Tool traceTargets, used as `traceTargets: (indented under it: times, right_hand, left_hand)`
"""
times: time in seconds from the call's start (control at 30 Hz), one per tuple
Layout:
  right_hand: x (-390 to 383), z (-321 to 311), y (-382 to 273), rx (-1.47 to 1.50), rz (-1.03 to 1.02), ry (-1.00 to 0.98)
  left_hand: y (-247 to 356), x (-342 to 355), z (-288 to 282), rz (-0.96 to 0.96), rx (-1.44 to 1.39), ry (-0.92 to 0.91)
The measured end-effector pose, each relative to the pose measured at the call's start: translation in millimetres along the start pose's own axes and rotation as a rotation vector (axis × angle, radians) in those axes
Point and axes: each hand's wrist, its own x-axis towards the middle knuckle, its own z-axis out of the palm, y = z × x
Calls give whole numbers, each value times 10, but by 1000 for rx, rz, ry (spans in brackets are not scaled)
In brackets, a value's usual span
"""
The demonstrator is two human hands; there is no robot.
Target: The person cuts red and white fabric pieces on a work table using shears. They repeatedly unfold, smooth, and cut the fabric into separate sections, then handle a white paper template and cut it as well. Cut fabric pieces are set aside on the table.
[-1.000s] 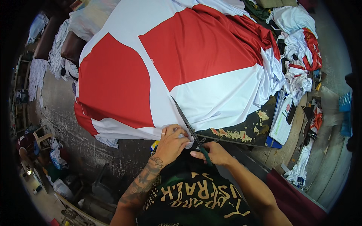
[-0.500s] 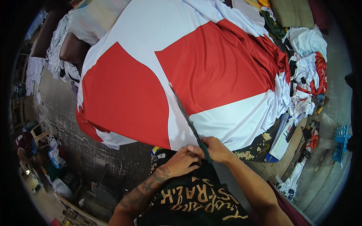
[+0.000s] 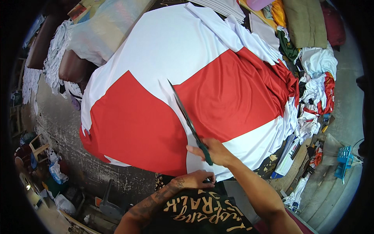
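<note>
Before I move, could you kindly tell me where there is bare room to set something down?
A scuffed dark patch lies bare between the cloth and the grey chair; grey floor shows right of the piled clothes. Crowded: the cloth's right edge, and where the right hand holds the scissors.

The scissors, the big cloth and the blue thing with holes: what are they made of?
Scissors: the blades look like metal, thin and dark with a dull glint; the green handle could be painted metal or plastic. Cloth: smooth fabric, soft sheen on its draping folds; the fibre isn't clear. Blue thing: probably plastic, from its bright, even colour and moulded-looking holes.
</note>
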Motion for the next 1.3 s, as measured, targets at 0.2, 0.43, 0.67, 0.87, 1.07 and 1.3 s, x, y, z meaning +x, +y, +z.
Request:
traceTargets:
  times: [0.2, 0.43, 0.67, 0.87, 1.07, 1.3]
  right_hand:
    - [222, -141, -705, -108, 84, 23]
    - [997, -363, -1591, 2, -67, 80]
    - [886, -325, -1838, 120, -432, -48]
    - [-514, -296, 424, 264, -438, 283]
    - [-1743, -940, 3052, -79, 75, 1346]
    - [-2162, -1509, 5013, -141, 333, 1382]
  left_hand:
    - [1014, -278, -772, -394, -3, 62]
    - [1719, -862, -2367, -422, 1161, 1639]
    - [-73, -874, -873, -437, 1252, 1315]
    - [587, -1398, -47, -501, 431, 1145]
    - [1305, -58, -2075, -358, 1234, 1471]
    - [70, 740, 301, -54, 1712, 264]
